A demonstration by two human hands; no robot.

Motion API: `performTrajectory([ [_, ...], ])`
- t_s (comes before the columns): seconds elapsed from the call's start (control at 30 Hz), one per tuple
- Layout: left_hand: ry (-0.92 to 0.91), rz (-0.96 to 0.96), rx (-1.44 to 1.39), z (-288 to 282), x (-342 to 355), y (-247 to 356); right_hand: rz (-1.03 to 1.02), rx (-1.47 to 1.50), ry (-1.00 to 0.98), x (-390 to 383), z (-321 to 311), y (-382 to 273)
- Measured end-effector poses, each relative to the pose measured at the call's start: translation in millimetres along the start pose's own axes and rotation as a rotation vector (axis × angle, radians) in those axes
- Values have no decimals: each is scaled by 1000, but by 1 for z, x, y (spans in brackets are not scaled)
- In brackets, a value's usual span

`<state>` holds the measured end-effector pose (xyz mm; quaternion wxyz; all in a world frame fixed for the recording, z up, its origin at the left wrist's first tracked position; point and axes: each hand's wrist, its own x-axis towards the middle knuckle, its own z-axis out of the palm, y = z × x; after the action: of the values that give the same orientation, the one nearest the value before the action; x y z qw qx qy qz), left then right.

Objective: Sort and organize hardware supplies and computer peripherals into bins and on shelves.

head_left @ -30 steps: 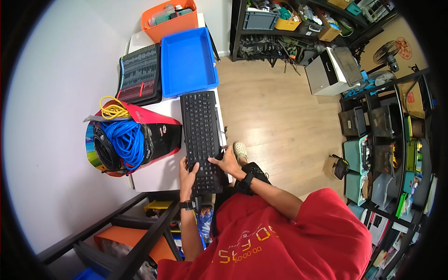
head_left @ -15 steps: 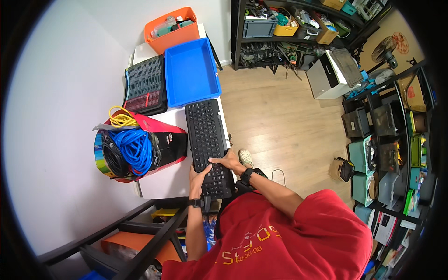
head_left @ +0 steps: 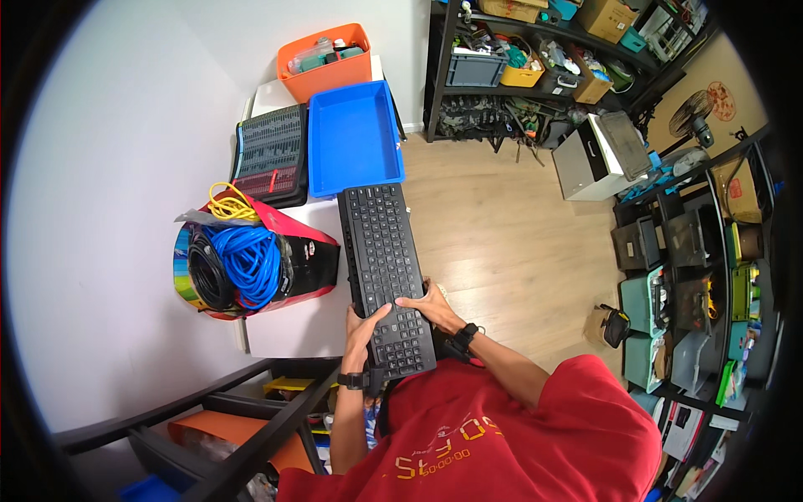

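A black full-size computer keyboard (head_left: 385,251) is held lengthwise away from my body, keys facing up, over the right edge of the white table (head_left: 284,333). My left hand (head_left: 361,333) grips its left long side with the thumb lying on top. On the opposite side my right hand (head_left: 433,308) does the same, thumb resting over the keys; its fingers are hidden underneath. The keyboard's far end comes close to a blue plastic tray (head_left: 355,138) on the table; whether they touch I cannot tell.
Left of the keyboard stands a bag (head_left: 311,266) of coiled blue, black and yellow cables. Behind it lies a black case (head_left: 269,155) with rows of small parts. An orange bin (head_left: 326,63) stands at the back. Loaded shelves (head_left: 435,92) line the far and right sides; a black frame (head_left: 251,406) is near left.
The keyboard has come up and nearer to me in both hands, its far end turned slightly leftward. My view has shifted a little as well.
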<state>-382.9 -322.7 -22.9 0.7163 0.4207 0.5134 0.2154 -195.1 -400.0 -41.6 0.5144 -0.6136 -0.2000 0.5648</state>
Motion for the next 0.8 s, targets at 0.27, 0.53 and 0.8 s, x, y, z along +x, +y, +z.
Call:
performTrajectory([
  [0.27, -196, 85, 105, 25, -56, 8, -82, -128, 13, -72, -37, -28],
  [0.53, -111, 276, 22, 76, -144, -13, -154, -189, -37, -162, -69, -74],
  [0.8, 18, 332, 19, 144, -238, -32, -139, -232, -305, -196, -129, -86],
])
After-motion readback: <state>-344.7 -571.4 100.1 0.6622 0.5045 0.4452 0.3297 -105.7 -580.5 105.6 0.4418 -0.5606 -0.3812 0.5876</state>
